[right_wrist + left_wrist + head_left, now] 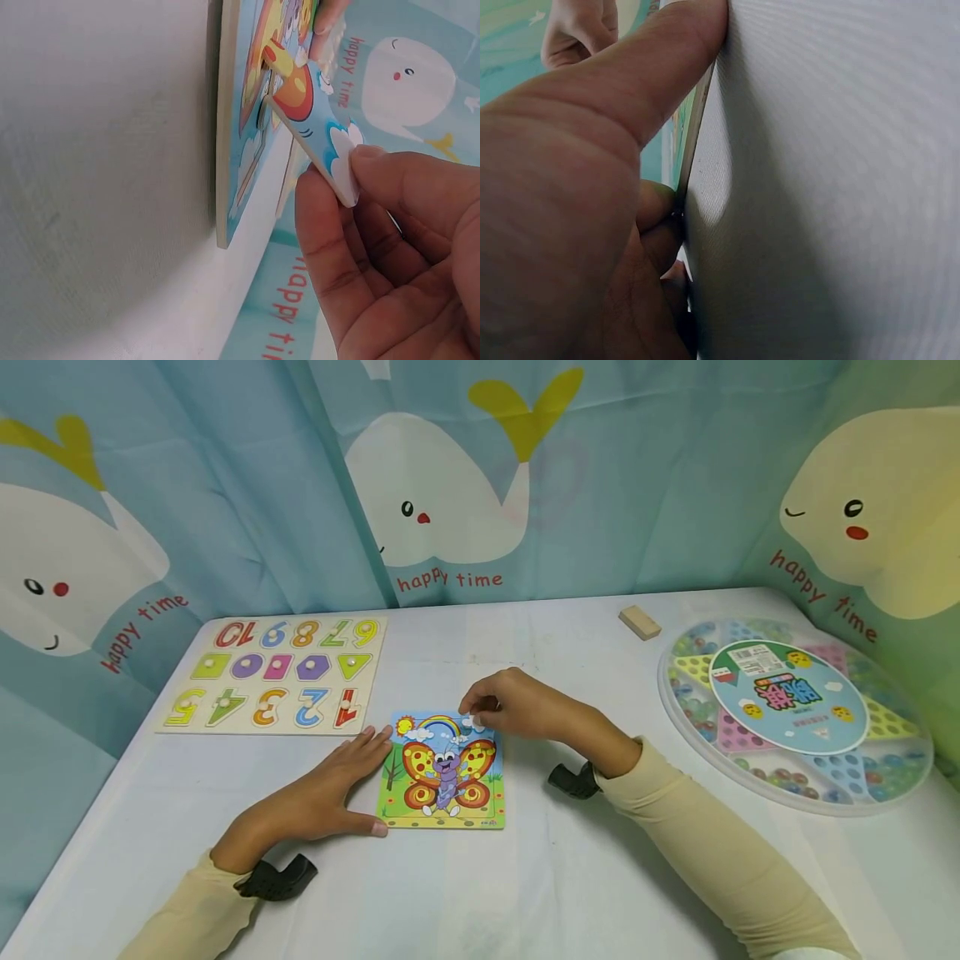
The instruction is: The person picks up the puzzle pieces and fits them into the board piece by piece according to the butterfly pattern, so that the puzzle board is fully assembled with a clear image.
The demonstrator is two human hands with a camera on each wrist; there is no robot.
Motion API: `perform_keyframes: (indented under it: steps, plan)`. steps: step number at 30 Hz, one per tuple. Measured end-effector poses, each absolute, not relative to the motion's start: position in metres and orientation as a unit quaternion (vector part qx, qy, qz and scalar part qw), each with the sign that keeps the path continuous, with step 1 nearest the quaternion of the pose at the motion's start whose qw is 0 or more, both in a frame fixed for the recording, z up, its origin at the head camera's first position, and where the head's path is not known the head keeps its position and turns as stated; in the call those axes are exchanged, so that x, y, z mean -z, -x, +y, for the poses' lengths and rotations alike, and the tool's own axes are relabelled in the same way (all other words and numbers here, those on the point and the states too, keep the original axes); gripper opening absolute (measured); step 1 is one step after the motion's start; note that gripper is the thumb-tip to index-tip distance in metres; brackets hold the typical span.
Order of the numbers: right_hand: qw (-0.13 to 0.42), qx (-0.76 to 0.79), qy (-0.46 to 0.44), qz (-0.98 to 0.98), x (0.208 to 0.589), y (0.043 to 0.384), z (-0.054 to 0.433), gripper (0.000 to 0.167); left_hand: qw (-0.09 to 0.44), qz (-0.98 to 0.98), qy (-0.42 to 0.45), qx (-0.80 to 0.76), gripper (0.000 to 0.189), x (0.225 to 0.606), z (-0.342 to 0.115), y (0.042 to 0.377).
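Observation:
A square wooden jigsaw board [491, 810] with a butterfly picture lies flat on the table. My left hand [322, 795] rests along its left side, thumb at the near corner and fairly straight fingers at the upper edge. In the left wrist view the thumb [622, 82] lies against the board's edge. My right hand [521, 706] is over the top right corner, pinching a puzzle piece [319, 124] between thumb and fingers. That piece shows white cloud, blue sky and an orange-yellow patch; it is tilted, its far end at the board's surface, where a gap is visible.
Left and behind lies a number and shape peg board [197, 697]. A round marble game box [791, 697] with a clear lid stands at the right, and a small wooden block [640, 622] lies at the back. A whale-print curtain [615, 502] closes off the rear.

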State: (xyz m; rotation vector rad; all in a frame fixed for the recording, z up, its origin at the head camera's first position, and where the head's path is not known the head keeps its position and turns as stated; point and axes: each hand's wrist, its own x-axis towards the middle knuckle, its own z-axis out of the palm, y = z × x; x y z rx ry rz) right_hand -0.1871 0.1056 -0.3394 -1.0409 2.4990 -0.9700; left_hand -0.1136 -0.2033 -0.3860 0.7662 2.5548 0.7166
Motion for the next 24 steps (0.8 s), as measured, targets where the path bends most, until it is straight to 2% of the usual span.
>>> perform_keyframes:
  steps: [11, 19, 24]
  plan:
    - [0.139, 0.334, 0.337, 0.869, 0.344, 0.186, 0.102, 0.018, 0.19, 0.91, -0.269, -0.253, 0.11, 0.387, -0.204, 0.114]
    - [0.18, 0.275, 0.325, 0.887, 0.35, 0.189, 0.099, 0.035, 0.189, 0.911, -0.266, -0.253, 0.11, 0.387, -0.203, 0.114]
    - [0.173, 0.237, 0.351, 0.889, 0.352, 0.188, 0.099, 0.042, 0.19, 0.91, -0.267, -0.253, 0.11, 0.387, -0.203, 0.115]
